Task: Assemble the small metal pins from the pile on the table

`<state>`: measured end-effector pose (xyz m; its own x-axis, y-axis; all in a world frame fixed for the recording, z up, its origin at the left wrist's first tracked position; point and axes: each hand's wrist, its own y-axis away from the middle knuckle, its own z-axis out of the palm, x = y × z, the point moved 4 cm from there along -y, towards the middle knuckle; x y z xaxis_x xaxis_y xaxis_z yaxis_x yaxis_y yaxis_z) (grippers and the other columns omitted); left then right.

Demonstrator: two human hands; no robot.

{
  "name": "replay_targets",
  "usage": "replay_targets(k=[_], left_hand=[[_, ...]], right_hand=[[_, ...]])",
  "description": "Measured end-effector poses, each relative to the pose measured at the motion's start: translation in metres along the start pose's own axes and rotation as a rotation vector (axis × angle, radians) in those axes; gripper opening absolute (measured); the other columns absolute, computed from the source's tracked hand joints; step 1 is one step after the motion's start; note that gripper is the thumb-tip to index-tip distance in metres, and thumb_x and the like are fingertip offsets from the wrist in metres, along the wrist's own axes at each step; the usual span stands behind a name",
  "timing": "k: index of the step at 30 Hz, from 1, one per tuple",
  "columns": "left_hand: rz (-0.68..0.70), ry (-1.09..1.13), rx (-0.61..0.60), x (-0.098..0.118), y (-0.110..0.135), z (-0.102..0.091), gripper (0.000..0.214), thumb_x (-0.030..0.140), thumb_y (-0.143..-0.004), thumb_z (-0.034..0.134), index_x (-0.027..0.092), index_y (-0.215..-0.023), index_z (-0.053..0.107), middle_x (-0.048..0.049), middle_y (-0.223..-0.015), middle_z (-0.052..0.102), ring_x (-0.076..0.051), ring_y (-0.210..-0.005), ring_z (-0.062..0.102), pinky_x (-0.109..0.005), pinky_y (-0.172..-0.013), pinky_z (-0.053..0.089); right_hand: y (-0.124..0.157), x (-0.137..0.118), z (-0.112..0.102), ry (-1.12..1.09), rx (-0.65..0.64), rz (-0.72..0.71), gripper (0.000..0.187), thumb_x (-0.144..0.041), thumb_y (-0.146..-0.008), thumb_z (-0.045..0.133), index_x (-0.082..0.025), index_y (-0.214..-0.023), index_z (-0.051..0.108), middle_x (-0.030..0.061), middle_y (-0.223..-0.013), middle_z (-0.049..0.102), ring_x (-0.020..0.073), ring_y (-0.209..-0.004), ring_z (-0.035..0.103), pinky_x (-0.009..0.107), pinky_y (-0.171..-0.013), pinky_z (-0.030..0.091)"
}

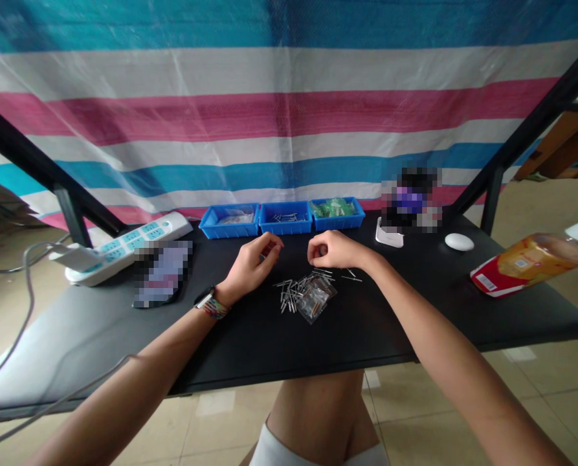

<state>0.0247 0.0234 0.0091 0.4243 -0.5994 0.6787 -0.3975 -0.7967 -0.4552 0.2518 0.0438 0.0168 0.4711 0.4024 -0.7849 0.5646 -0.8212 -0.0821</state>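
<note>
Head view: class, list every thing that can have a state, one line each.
Left hand, fingers curled, contents unclear.
Right hand, closed fist.
Loose silver metal pins, scattered on black table.
Small clear plastic bag, lying flat among pins.
Orange-labelled plastic bottle, lying on its side.

Left hand [250, 262], right hand [330, 250] near pins [291, 291]

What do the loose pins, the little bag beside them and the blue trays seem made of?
The pins look like metal: thin, silvery, glinting. The bag is clear glossy plastic film; contents show through. The blue trays seem moulded plastic: uniform colour, smooth faintly shiny walls.
</note>
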Motion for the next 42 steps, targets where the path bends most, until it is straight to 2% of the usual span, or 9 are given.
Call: replay_targets(k=[3, 6, 11, 15, 20, 23, 27, 34, 42], left_hand=[[-0.007, -0.012, 0.009, 0.000, 0.000, -0.001, 0.020, 0.037, -0.104, 0.056, 0.020, -0.104, 0.064, -0.0026, -0.080, 0.068, -0.017, -0.070, 0.066, -0.027, -0.065, 0.052], [-0.006, -0.021, 0.016, 0.000, 0.000, -0.001, 0.020, 0.037, -0.104, 0.055, 0.020, -0.103, 0.064, -0.0026, -0.079, 0.067, -0.017, -0.070, 0.066, -0.027, -0.064, 0.052], [-0.013, -0.008, 0.002, -0.001, 0.000, 0.000, 0.019, 0.037, -0.104, 0.055, 0.020, -0.103, 0.064, -0.0022, -0.079, 0.067, -0.017, -0.068, 0.066, -0.026, -0.064, 0.052], [-0.011, 0.004, 0.000, -0.004, 0.000, 0.000, 0.018, 0.036, -0.103, 0.057, 0.020, -0.103, 0.065, -0.0017, -0.079, 0.067, -0.016, -0.067, 0.066, -0.027, -0.064, 0.052], [0.032, -0.017, 0.004, -0.003, 0.000, 0.000, 0.018, 0.035, -0.102, 0.061, 0.020, -0.108, 0.068, -0.0043, -0.088, 0.070, -0.018, -0.075, 0.068, -0.028, -0.069, 0.054], [0.071, -0.022, -0.010, 0.000, -0.001, 0.001, 0.020, 0.035, -0.100, 0.065, 0.020, -0.113, 0.069, -0.0046, -0.091, 0.071, -0.017, -0.076, 0.068, -0.028, -0.069, 0.055], [0.102, -0.024, -0.006, 0.001, -0.001, 0.002, 0.015, 0.033, -0.100, 0.066, 0.020, -0.106, 0.070, -0.0049, -0.093, 0.071, -0.016, -0.076, 0.067, -0.026, -0.067, 0.055], [0.088, -0.007, 0.050, -0.003, -0.002, 0.000, 0.017, 0.036, -0.101, 0.067, 0.019, -0.104, 0.068, -0.0035, -0.090, 0.069, -0.015, -0.074, 0.066, -0.026, -0.067, 0.054], [0.154, -0.040, 0.016, 0.010, -0.003, -0.003, 0.029, 0.035, -0.106, 0.059, 0.018, -0.083, 0.065, -0.0037, -0.082, 0.063, -0.016, -0.074, 0.059, -0.027, -0.065, 0.048]], right_hand=[[0.008, -0.001, -0.004, 0.120, -0.113, 0.094, 0.010, -0.010, -0.067, 0.073, -0.019, -0.071, 0.076, -0.0013, -0.067, 0.070, 0.0144, -0.063, 0.062, 0.025, -0.059, 0.043], [0.014, 0.002, -0.010, 0.248, -0.191, 0.183, 0.011, -0.010, -0.064, 0.076, -0.020, -0.066, 0.075, -0.0014, -0.064, 0.070, 0.0149, -0.059, 0.061, 0.026, -0.054, 0.039], [0.015, 0.010, -0.013, 0.288, -0.179, 0.222, 0.014, -0.008, -0.062, 0.076, -0.021, -0.061, 0.076, -0.0012, -0.057, 0.067, 0.0144, -0.052, 0.059, 0.027, -0.049, 0.035], [0.011, 0.014, -0.014, 0.217, -0.055, 0.186, 0.013, -0.010, -0.062, 0.080, -0.021, -0.062, 0.073, -0.0007, -0.061, 0.068, 0.0137, -0.051, 0.058, 0.026, -0.050, 0.036], [0.003, 0.004, -0.010, 0.024, 0.158, 0.018, 0.009, -0.015, -0.072, 0.077, -0.019, -0.073, 0.069, 0.0001, -0.072, 0.070, 0.0131, -0.064, 0.059, 0.026, -0.060, 0.042], [-0.002, -0.003, 0.003, -0.199, 0.179, -0.058, 0.010, -0.024, -0.078, 0.076, -0.018, -0.078, 0.068, 0.0006, -0.075, 0.069, 0.0124, -0.064, 0.057, 0.025, -0.057, 0.043], [-0.006, -0.004, 0.017, -0.395, 0.228, -0.045, 0.019, -0.034, -0.081, 0.077, -0.018, -0.085, 0.069, 0.0017, -0.083, 0.069, 0.0113, -0.059, 0.056, 0.023, -0.048, 0.042], [-0.007, -0.003, 0.022, -0.478, 0.235, -0.027, 0.023, -0.035, -0.078, 0.081, -0.017, -0.086, 0.069, -0.0004, -0.077, 0.067, 0.0095, -0.054, 0.056, 0.022, -0.046, 0.043], [-0.009, -0.002, 0.027, -0.612, 0.244, -0.037, 0.024, -0.032, -0.079, 0.080, -0.018, -0.091, 0.064, -0.0007, -0.077, 0.071, 0.0103, -0.053, 0.061, 0.023, -0.048, 0.048]])
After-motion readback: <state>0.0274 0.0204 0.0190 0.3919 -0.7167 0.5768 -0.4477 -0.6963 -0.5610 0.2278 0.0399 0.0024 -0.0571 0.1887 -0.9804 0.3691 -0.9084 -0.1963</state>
